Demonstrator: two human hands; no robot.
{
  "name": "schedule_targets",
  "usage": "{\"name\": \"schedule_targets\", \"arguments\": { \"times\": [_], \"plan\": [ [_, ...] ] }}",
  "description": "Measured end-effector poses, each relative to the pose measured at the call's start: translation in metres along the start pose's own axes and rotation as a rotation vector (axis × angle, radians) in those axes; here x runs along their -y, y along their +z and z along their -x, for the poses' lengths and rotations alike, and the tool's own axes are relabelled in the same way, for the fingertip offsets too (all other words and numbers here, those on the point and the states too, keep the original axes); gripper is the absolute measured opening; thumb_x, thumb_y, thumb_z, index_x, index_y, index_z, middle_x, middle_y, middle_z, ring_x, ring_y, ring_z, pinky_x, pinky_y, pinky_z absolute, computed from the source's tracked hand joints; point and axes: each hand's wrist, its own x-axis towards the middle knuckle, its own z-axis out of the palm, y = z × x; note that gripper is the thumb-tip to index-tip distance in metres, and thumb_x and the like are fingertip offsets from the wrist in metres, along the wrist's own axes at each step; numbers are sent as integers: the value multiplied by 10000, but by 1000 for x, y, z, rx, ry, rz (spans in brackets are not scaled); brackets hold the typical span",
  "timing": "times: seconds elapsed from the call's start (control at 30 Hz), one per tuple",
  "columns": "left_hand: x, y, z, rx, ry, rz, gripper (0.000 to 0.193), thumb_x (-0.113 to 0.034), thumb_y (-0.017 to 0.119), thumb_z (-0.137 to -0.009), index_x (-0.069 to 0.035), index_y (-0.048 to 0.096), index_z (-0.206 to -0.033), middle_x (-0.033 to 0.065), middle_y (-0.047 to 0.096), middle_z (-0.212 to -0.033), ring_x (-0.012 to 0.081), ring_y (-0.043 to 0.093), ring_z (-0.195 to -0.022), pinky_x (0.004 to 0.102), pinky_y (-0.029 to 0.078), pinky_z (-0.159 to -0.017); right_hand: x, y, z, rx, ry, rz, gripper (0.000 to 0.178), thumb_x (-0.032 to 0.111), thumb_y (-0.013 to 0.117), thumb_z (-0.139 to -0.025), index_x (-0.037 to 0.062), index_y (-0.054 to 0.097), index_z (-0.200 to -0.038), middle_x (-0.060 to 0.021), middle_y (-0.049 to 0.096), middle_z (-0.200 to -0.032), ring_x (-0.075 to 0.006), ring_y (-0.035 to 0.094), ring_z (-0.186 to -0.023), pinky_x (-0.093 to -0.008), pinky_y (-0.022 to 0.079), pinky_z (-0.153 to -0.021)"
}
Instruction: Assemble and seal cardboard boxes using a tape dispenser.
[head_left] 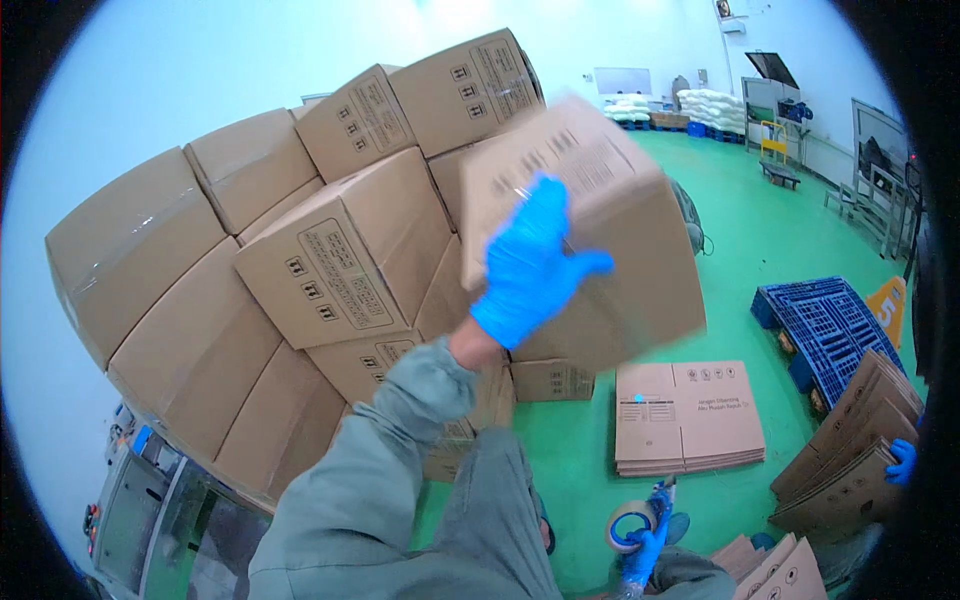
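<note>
Green sleeve [370, 480] nearest, my left hand [533, 262] lies spread against a blurred carton [620, 310] right of the boxes already stacked [170, 355]; low down, apparently my right hand [645, 555] grips a tape roll [614, 530]; rightward, flat cartons [690, 415] lie not yet opened out

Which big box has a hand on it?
The rightmost big box: the left hand, in a blue glove, is on it; no hand touches the others.

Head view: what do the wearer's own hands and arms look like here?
The left hand wears a bright-blue glove; its loose, creased, grey-green long sleeve ends short of the glove. The right hand wears a blue glove too, but its sleeve cannot be made out.
</note>
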Motion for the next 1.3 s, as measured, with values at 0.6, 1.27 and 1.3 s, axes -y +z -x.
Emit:
{"name": "schedule_targets", "arguments": {
  "times": [0.6, 1.27, 1.3],
  "plan": [
    [172, -165, -85, -479, -215, -792, 816, -322, 672, -815, 106, 266, -1380, 298, 255, -1444, 419, 258, -1346, 464, 241, -1099, -36, -18, -8, -102, 151, 146, 615, -14, 451, -652, -20, 447, -1267, -112, 562, -1016, -205, 545, -843, -259, 447, -625],
    [352, -199, 25, 175, 304, -1831, 241, -256, 405, -960, -123, 602, -925, 103, 598, -867, 248, 574, -802, 397, 458, -743, -4, 6, 12, -354, 104, 98, 393, 53, 545, -772, -2, 519, -1160, -55, 581, -948, -106, 535, -792, -250, 458, -622],
    [339, -192, 29, 40, 279, -1657, 236, -261, 412, -956, -120, 597, -919, 99, 589, -858, 240, 564, -790, 390, 451, -731, 5, 11, 18, -311, -31, -101, 400, 59, 553, -774, -3, 516, -1168, -57, 585, -935, -128, 553, -800, -268, 477, -659]
  ]
}}
